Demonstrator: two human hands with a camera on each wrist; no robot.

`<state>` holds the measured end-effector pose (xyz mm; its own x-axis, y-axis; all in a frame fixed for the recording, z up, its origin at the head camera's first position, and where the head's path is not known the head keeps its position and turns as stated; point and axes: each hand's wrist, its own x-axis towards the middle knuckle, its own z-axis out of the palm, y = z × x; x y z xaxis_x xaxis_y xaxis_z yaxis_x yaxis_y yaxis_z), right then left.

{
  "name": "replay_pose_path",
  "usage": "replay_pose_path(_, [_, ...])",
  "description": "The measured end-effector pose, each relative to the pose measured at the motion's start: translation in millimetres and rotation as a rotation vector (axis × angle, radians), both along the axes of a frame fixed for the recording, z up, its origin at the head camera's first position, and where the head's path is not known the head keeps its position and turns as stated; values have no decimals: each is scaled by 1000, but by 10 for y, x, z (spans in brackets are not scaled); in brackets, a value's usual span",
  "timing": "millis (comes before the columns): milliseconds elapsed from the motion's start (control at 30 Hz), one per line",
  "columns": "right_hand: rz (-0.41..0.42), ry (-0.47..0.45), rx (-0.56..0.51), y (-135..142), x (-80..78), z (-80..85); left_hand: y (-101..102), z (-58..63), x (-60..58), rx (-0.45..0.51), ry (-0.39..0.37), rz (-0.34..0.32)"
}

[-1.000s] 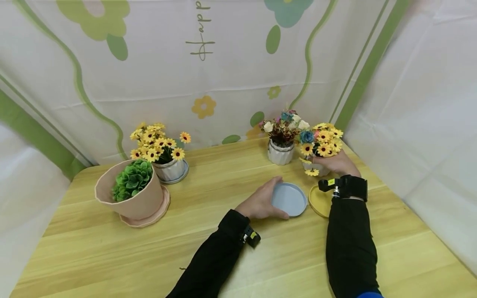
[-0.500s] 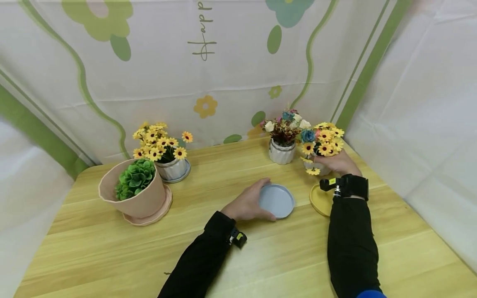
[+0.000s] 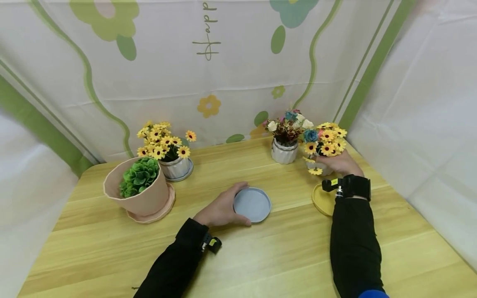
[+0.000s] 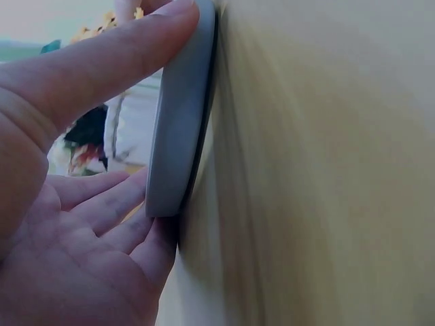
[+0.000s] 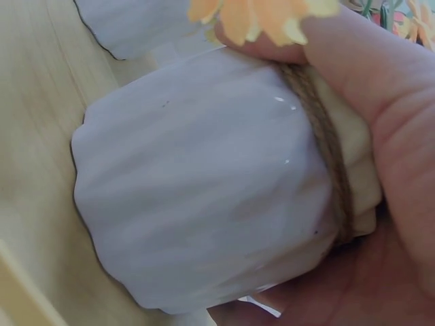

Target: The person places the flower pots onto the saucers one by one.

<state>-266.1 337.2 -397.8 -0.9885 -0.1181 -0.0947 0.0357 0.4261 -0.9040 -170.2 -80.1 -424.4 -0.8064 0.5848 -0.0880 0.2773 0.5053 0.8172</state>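
Observation:
My left hand point(image 3: 222, 209) grips a round blue-grey plant saucer point(image 3: 253, 205) by its left side, thumb on the near edge and fingers round the far one. In the left wrist view the saucer point(image 4: 178, 136) stays low over the wooden tabletop. At the back right, my right hand point(image 3: 344, 163) holds a white flowerpot with yellow flowers point(image 3: 328, 145) around its upper part. The right wrist view shows the ribbed white pot point(image 5: 204, 183) with twine below its rim. A yellow saucer point(image 3: 322, 200) lies in front of it, partly covered by my right forearm.
A white pot of mixed flowers point(image 3: 285, 152) stands left of my right hand. At the left are a pink pot with a green plant point(image 3: 139, 178) on a pink saucer point(image 3: 169, 203), and a second pot of yellow flowers point(image 3: 175, 167) on a blue-grey saucer. A patterned cloth point(image 3: 238, 74) hangs behind.
My left hand has moved the blue-grey saucer leftward, away from the yellow saucer. My right hand stays on the flowerpot. The head view has shifted slightly.

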Motion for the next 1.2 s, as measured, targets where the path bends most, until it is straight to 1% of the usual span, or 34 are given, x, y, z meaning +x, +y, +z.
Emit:
replay_pose_path(33, [3,8,13,-1,-2,-1,-56,5,20,6,-4,5])
replay_pose_path(200, [13,11,7,-9,3,1,-322,10,143,22,-6,38])
replay_pose_path(400, [3,-16,-16,-5,68,37,-549,25,286,16,6,58])
replay_pose_path(467, [31,-3,-41,-11,85,46,-593,34,315,19,2,58])
replay_pose_path(567, [71,-10,-41,-39,103,47,-625,45,341,28,-6,53])
replay_pose_path(667, [87,-68,-46,-92,121,37,-637,45,358,29,-7,55])
replay_pose_path(800, [125,-94,-43,-153,139,31,-646,41,374,22,2,64])
replay_pose_path(900, [144,-95,-10,-191,170,38,-648,44,384,16,9,66])
replay_pose_path(967, [143,-112,21,-216,207,47,-648,44,389,14,12,65])
replay_pose_path(1067, [125,-135,96,-252,260,67,-643,45,395,12,13,61])
replay_pose_path(1200, [88,-190,250,-297,333,111,-632,52,405,8,13,56])
